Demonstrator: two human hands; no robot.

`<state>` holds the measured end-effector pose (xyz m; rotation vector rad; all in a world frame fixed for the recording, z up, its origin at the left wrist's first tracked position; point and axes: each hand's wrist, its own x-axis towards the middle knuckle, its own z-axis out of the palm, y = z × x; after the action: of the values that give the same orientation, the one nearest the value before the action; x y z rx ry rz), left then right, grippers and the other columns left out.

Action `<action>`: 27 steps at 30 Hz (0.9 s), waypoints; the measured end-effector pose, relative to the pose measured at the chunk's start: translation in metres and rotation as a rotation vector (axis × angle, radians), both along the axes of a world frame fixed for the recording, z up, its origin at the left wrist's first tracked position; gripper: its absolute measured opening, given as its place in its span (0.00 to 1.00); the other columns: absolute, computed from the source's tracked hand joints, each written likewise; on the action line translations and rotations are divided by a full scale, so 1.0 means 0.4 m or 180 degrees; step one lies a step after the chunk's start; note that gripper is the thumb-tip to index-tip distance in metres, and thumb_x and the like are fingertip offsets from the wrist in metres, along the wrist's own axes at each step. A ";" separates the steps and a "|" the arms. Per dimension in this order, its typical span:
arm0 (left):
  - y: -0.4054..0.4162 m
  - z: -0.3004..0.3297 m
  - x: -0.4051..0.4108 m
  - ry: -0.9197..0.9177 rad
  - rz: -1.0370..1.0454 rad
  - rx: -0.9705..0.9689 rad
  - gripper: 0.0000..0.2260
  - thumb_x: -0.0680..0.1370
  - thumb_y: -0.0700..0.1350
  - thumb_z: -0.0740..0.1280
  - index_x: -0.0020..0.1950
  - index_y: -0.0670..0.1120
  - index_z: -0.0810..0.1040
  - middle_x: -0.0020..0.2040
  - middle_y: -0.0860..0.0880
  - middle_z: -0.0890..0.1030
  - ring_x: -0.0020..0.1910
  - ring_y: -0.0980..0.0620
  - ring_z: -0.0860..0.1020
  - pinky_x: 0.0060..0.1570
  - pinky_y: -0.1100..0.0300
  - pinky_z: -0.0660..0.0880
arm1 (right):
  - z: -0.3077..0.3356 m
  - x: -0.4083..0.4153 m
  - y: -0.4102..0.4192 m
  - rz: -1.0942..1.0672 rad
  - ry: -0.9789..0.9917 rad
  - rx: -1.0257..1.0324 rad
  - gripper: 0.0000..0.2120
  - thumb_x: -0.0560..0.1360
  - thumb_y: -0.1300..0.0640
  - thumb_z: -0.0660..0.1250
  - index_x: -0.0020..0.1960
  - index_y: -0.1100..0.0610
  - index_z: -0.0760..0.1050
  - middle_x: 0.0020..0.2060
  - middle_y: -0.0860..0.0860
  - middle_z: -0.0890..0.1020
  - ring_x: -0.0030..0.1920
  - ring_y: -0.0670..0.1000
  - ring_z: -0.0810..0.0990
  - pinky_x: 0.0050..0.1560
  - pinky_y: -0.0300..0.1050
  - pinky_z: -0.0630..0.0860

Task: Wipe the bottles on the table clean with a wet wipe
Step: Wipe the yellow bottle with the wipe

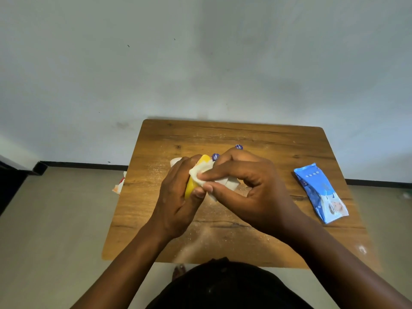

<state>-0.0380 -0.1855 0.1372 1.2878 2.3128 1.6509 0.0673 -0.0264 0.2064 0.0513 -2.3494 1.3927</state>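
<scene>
My left hand (pixel 176 197) grips a yellow bottle (pixel 192 186) with a white cap end (pixel 175 162), held above the middle of the wooden table (pixel 267 139). My right hand (pixel 247 188) pinches a white wet wipe (pixel 214 178) between thumb and fingers and presses it against the bottle's side. Behind my hands, two blue bottle caps (pixel 215 156) (pixel 238 147) show; the bottles under them are hidden.
A blue pack of wet wipes (pixel 321 192) lies on the table's right side. A white and red scrap (pixel 119 186) sits on the floor by the left edge. A wall stands just behind the table. My dark-clothed lap fills the bottom.
</scene>
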 end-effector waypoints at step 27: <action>-0.008 -0.002 0.005 0.0662 0.0237 -0.0446 0.31 0.82 0.68 0.54 0.69 0.44 0.76 0.60 0.48 0.80 0.57 0.50 0.79 0.53 0.48 0.76 | -0.032 -0.029 -0.006 -0.0490 -0.0402 -0.0756 0.07 0.78 0.58 0.75 0.55 0.50 0.88 0.49 0.49 0.84 0.52 0.51 0.82 0.44 0.44 0.79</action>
<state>-0.0359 -0.1887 0.1365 1.4211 2.5708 1.4034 0.0556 -0.0288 0.1934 -0.2865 -2.2139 1.6269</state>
